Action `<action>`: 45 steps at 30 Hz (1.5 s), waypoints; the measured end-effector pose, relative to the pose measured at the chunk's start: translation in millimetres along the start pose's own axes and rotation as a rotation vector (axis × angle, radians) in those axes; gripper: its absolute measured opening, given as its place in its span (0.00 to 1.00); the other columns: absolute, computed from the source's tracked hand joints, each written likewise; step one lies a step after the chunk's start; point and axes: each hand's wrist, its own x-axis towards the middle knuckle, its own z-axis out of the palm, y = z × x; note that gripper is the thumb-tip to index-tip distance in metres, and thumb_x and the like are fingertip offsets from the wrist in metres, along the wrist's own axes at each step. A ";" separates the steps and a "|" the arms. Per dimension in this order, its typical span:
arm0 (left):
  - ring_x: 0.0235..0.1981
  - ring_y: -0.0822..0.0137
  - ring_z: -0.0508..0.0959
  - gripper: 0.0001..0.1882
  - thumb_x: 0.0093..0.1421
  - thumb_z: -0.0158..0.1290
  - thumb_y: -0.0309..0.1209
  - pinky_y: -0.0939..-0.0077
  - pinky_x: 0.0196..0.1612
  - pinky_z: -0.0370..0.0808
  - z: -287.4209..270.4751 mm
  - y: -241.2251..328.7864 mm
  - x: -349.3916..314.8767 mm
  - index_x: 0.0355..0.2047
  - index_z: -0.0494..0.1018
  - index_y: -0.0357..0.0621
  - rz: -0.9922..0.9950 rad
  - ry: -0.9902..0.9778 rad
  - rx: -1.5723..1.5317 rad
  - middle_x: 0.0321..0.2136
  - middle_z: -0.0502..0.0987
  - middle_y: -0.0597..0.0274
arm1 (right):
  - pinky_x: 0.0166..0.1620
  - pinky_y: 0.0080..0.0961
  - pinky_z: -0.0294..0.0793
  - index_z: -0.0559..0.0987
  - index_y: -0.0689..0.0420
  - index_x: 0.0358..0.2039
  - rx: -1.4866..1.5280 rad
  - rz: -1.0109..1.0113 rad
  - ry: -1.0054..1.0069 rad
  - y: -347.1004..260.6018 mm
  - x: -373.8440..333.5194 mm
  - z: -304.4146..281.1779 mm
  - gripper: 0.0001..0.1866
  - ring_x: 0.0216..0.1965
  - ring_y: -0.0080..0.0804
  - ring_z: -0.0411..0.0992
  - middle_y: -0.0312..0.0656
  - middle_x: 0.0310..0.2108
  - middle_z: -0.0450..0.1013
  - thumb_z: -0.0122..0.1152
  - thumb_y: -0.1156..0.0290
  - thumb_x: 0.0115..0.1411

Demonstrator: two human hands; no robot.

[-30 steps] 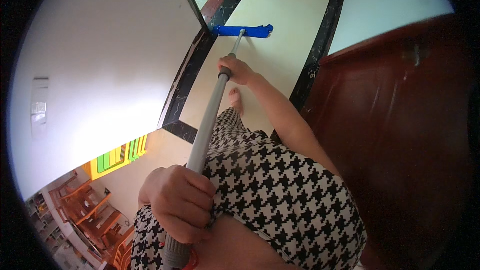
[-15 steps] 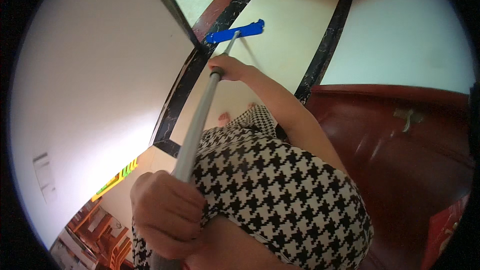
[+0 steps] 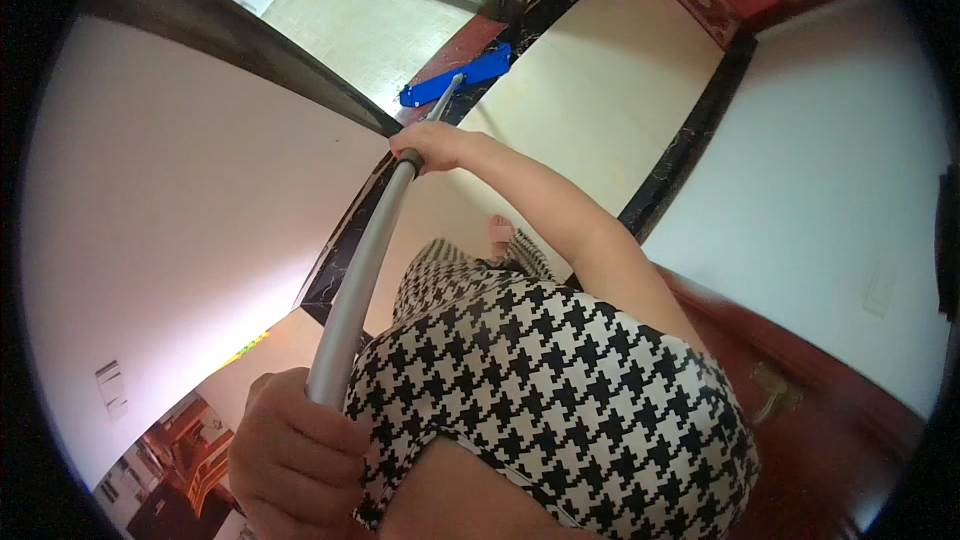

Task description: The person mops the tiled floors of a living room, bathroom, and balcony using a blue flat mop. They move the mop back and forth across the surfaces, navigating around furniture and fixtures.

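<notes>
1. Grips the silver pole (image 3: 360, 285) low down in the left hand (image 3: 298, 460), with fingers curled round it.
2. Holds it farther along in the right hand (image 3: 435, 145), likewise wrapped round, beside a dark collar (image 3: 409, 157).
3. Has the blue mop head (image 3: 480, 67) aslant at the doorway, over the reddish sill (image 3: 462, 46) and black border (image 3: 535, 22).

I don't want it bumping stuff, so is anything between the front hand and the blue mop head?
Nothing visible is in the way: only the mop's own silver pole links the right hand and blue mop head.
</notes>
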 end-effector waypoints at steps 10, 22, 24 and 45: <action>0.13 0.80 0.71 0.11 0.50 0.66 0.35 0.85 0.22 0.67 -4.8 -0.7 -5.5 0.24 0.72 0.54 0.018 0.018 0.148 0.13 0.72 0.74 | 0.42 0.42 0.72 0.74 0.50 0.36 0.017 0.016 -0.025 5.6 26.6 -3.3 0.19 0.42 0.46 0.74 0.43 0.35 0.75 0.71 0.76 0.43; 0.13 0.81 0.70 0.15 0.57 0.60 0.44 0.84 0.24 0.66 12.8 9.1 -19.9 0.23 0.65 0.57 -0.157 0.409 0.527 0.13 0.70 0.77 | 0.43 0.41 0.73 0.76 0.50 0.35 0.032 0.123 -0.065 2.0 9.7 23.9 0.16 0.43 0.46 0.74 0.43 0.35 0.76 0.68 0.73 0.44; 0.13 0.80 0.72 0.15 0.58 0.61 0.40 0.85 0.23 0.68 11.2 8.5 -17.2 0.24 0.66 0.54 -0.175 0.398 0.530 0.13 0.71 0.75 | 0.43 0.41 0.73 0.76 0.49 0.35 0.021 0.146 -0.060 4.1 3.4 19.6 0.16 0.43 0.46 0.75 0.43 0.35 0.76 0.68 0.74 0.43; 0.17 0.87 0.74 0.12 0.52 0.66 0.43 0.90 0.28 0.64 -42.2 67.6 -38.0 0.30 0.76 0.55 0.068 0.231 0.125 0.15 0.74 0.82 | 0.41 0.46 0.74 0.75 0.48 0.39 -0.033 0.205 0.042 -66.5 -35.1 68.5 0.20 0.43 0.45 0.74 0.43 0.35 0.76 0.72 0.61 0.45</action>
